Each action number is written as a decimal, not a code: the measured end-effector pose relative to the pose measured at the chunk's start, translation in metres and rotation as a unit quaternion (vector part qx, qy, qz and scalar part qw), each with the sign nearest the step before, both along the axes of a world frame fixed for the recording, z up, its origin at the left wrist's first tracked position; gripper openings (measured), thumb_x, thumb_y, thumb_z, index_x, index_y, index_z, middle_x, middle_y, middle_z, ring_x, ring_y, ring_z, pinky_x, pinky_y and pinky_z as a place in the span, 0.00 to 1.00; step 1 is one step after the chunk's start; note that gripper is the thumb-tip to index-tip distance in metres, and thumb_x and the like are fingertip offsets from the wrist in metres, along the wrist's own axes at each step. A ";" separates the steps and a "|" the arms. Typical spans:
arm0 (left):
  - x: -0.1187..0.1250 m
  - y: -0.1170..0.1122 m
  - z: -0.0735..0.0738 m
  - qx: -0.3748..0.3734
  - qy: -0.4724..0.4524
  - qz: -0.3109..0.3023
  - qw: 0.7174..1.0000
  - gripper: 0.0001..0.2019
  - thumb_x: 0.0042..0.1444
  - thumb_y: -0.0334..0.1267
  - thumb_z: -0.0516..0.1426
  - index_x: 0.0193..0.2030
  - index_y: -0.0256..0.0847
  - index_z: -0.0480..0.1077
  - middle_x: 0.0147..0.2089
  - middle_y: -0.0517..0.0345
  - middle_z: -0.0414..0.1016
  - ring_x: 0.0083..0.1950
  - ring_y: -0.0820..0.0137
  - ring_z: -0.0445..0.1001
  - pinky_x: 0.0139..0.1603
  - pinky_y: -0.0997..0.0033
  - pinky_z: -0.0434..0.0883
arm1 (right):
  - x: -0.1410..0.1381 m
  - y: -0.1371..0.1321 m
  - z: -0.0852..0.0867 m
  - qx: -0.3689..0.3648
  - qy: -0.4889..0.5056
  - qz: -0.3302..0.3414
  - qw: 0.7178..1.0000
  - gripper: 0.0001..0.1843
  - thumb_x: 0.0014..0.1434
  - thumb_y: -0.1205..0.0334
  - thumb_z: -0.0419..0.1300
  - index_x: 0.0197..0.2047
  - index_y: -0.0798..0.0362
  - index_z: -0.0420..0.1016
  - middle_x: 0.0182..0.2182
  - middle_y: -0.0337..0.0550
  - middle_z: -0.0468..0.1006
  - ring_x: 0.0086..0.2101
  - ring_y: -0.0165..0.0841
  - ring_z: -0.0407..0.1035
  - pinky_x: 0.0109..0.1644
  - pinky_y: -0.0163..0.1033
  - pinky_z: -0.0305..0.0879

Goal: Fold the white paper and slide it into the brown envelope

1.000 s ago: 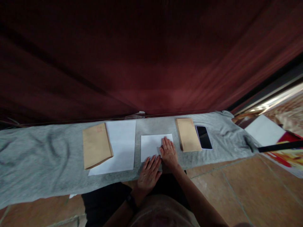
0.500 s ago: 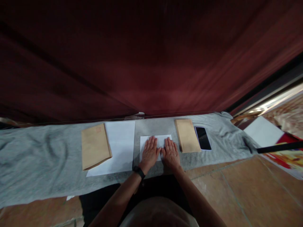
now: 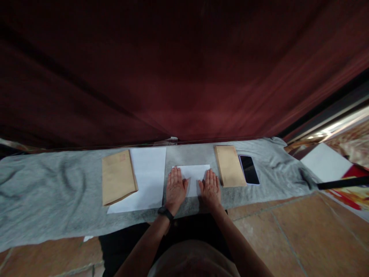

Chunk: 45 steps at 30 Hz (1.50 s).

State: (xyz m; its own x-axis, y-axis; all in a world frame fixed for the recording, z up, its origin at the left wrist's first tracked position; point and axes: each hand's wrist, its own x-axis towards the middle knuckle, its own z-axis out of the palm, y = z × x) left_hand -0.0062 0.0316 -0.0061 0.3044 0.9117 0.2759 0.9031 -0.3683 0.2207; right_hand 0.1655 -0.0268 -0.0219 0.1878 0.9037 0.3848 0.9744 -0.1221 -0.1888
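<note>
A small white sheet of paper [image 3: 194, 179], perhaps folded, lies on the grey cloth in front of me. My left hand [image 3: 175, 190] rests flat over its left edge, fingers stretched out and the thumb pointing inward. Over the right edge lies my right hand [image 3: 210, 188], palm down, its fingers straight and the thumb apart. Neither hand grips anything. A stack of brown envelopes [image 3: 230, 165] is just right of my right hand. Left of my left hand are larger white sheets [image 3: 150, 173], partly covered by another stack of brown envelopes [image 3: 118, 177].
A phone [image 3: 249, 169] with a dark screen lies beside the right envelopes. Grey cloth [image 3: 57, 184] covers the long narrow surface, and a dark red panel [image 3: 184, 96] rises behind it. At the far right are a white sheet [image 3: 327, 161] and a colourful printed item [image 3: 351, 192].
My hands have moved apart, from the middle of the small white paper out to its left and right edges. The paper's middle is now uncovered. The view has shifted slightly.
</note>
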 end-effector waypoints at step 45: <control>-0.009 -0.019 0.001 0.009 -0.038 0.018 0.999 0.34 0.70 0.47 0.46 0.73 0.20 0.50 0.75 0.28 0.50 0.77 0.49 0.49 0.74 0.43 0.54 | 0.007 -0.039 0.006 -0.018 -0.034 0.020 0.999 0.38 0.74 0.51 0.47 0.77 0.64 0.38 0.70 0.65 0.58 0.67 0.47 0.57 0.69 0.53 0.55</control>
